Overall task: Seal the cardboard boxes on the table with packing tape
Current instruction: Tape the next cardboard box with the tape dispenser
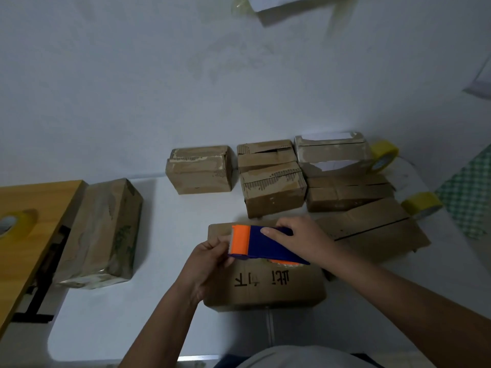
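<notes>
While gripping the blue-and-orange tape dispenser (263, 244) in the right hand (297, 236) above the near cardboard box (265, 285), left hand (210, 257) fingers pinching at its toothed end, seemingly freeing tape; next: press onto the flap seam.
</notes>
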`<state>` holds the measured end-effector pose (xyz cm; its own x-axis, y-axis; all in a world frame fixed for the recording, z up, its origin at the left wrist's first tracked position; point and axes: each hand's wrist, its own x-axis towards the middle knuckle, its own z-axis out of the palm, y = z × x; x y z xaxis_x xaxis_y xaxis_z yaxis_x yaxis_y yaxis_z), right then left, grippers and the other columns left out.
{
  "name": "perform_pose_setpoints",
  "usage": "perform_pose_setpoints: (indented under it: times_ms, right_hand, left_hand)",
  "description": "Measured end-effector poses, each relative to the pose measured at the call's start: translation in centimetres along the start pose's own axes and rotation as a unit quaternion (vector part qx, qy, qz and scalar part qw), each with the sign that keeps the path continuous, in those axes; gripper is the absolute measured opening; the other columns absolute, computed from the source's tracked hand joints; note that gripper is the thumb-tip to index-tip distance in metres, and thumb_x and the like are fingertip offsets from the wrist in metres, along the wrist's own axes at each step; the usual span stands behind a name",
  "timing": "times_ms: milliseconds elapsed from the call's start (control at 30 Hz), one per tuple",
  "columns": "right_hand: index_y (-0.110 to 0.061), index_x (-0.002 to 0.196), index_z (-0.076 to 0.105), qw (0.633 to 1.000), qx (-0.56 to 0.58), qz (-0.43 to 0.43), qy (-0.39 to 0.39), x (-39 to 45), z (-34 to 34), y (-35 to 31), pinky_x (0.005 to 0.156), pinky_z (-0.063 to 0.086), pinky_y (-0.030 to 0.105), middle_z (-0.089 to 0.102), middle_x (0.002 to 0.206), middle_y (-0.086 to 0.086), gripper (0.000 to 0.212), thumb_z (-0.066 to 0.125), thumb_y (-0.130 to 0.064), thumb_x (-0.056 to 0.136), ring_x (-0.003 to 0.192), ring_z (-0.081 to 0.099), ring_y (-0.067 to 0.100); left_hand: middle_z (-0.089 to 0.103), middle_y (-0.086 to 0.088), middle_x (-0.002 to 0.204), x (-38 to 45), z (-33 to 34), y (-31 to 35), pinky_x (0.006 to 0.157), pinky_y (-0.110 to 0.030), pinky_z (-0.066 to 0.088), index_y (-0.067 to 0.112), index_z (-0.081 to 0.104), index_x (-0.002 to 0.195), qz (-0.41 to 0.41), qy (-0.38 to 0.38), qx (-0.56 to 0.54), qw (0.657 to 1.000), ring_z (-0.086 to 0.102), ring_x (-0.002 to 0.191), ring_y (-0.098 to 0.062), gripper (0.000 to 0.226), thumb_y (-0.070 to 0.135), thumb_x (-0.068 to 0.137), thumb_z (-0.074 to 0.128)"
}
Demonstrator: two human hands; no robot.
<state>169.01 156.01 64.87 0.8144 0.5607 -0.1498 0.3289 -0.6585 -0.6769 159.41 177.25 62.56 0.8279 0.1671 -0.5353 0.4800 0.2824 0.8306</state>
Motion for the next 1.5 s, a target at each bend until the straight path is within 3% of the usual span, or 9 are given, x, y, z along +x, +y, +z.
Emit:
perform_pose_setpoints:
  times_ms: [167, 300, 400, 733, 967, 1067, 1167, 1400, 1500]
  right_hand:
    - [-0.022, 0.089, 0.064, 1.000, -0.012, -0.021, -0.018, 0.3, -0.3, 0.0, 0.073, 0.053, 0.025, 0.066, 0.082, -0.007, 0.044, 0.048, -0.063, 0.089, 0.076, 0.062, 0.003]
    - [-0.025, 0.082, 0.062, 0.998, -0.045, -0.017, -0.036, 0.2, -1.7, 1.0, 0.068, 0.045, 0.017, 0.062, 0.077, -0.010, 0.033, 0.053, -0.056, 0.090, 0.074, 0.059, 0.000]
    - [-0.025, 0.082, 0.063, 0.997, -0.063, -0.022, -0.034, 0.6, -1.4, 1.3, 0.073, 0.050, 0.022, 0.063, 0.078, -0.009, 0.035, 0.053, -0.058, 0.088, 0.075, 0.060, 0.001]
    - [-0.029, 0.101, 0.063, 0.988, -0.147, -0.025, -0.025, 2.0, 1.1, 1.2, 0.077, 0.053, 0.026, 0.065, 0.087, -0.009, 0.045, 0.045, -0.067, 0.086, 0.080, 0.060, 0.001]
    - [-0.028, 0.098, 0.065, 0.985, -0.166, 0.002, -0.043, 3.3, 1.4, 1.0, 0.075, 0.054, 0.030, 0.064, 0.087, -0.009, 0.048, 0.048, -0.070, 0.084, 0.079, 0.059, 0.004]
    - [-0.028, 0.102, 0.066, 0.983, -0.175, 0.005, -0.046, 3.2, 1.4, 0.9, 0.076, 0.053, 0.031, 0.064, 0.089, -0.009, 0.049, 0.047, -0.070, 0.084, 0.081, 0.059, 0.005]
    - [-0.028, 0.103, 0.065, 0.982, -0.185, 0.003, -0.043, 3.2, 1.3, 0.6, 0.076, 0.052, 0.029, 0.065, 0.091, -0.007, 0.047, 0.047, -0.068, 0.086, 0.082, 0.059, 0.006]
    - [-0.027, 0.102, 0.065, 0.978, -0.203, 0.008, -0.051, 3.3, 1.4, 0.5, 0.077, 0.053, 0.030, 0.065, 0.091, -0.008, 0.050, 0.046, -0.070, 0.085, 0.082, 0.059, 0.006]
    - [-0.027, 0.101, 0.065, 0.976, -0.212, 0.007, -0.052, 3.3, 1.5, 0.7, 0.078, 0.053, 0.031, 0.066, 0.092, -0.008, 0.051, 0.044, -0.071, 0.085, 0.083, 0.059, 0.006]
  left_hand:
    - [0.073, -0.013, 0.087, -0.4, -0.8, 0.0, 0.080, -0.032, 0.054, 0.005, 0.074, 0.094, 0.027, 0.059, -0.022, 0.998, 0.066, 0.080, -0.019, 0.019, 0.018, 0.094, 0.060]
    - [0.071, -0.007, 0.075, -0.5, -6.3, 0.0, 0.074, -0.023, 0.056, 0.005, 0.074, 0.088, 0.026, 0.195, -0.110, 0.974, 0.064, 0.073, -0.015, 0.015, 0.007, 0.094, 0.061]
    - [0.073, -0.007, 0.087, -1.2, -9.3, -1.2, 0.088, -0.029, 0.049, 0.004, 0.071, 0.100, -0.014, 0.198, -0.088, 0.976, 0.066, 0.086, -0.018, 0.013, 0.011, 0.094, 0.062]
    - [0.071, -0.010, 0.094, 1.3, -9.5, -5.0, 0.076, -0.026, 0.051, 0.005, 0.072, 0.099, -0.021, 0.257, -0.086, 0.962, 0.066, 0.089, -0.019, 0.013, 0.014, 0.095, 0.063]
    - [0.072, -0.016, 0.091, 3.9, -9.0, -8.0, 0.070, -0.027, 0.055, -0.003, 0.070, 0.099, -0.087, 0.225, -0.085, 0.967, 0.067, 0.083, -0.019, 0.017, 0.012, 0.092, 0.067]
    - [0.073, -0.022, 0.097, 4.5, -7.4, -8.7, 0.080, -0.040, 0.058, -0.005, 0.070, 0.100, -0.097, 0.183, -0.050, 0.977, 0.070, 0.089, -0.032, 0.020, 0.012, 0.094, 0.063]
    - [0.073, -0.019, 0.096, 4.9, -6.7, -8.7, 0.067, -0.033, 0.057, 0.001, 0.070, 0.098, -0.077, 0.198, 0.050, 0.976, 0.069, 0.082, -0.029, 0.017, 0.015, 0.094, 0.062]
    - [0.053, -0.012, 0.117, 5.2, -7.5, -9.2, 0.062, -0.029, 0.055, 0.003, 0.051, 0.114, -0.143, 0.186, 0.329, 0.915, 0.065, 0.074, -0.018, 0.040, 0.034, 0.093, 0.065]
    - [0.071, -0.006, 0.105, 4.4, -8.1, -9.2, 0.085, -0.039, 0.056, 0.011, 0.064, 0.103, -0.066, 0.206, 0.334, 0.917, 0.069, 0.082, -0.013, 0.032, 0.040, 0.100, 0.050]
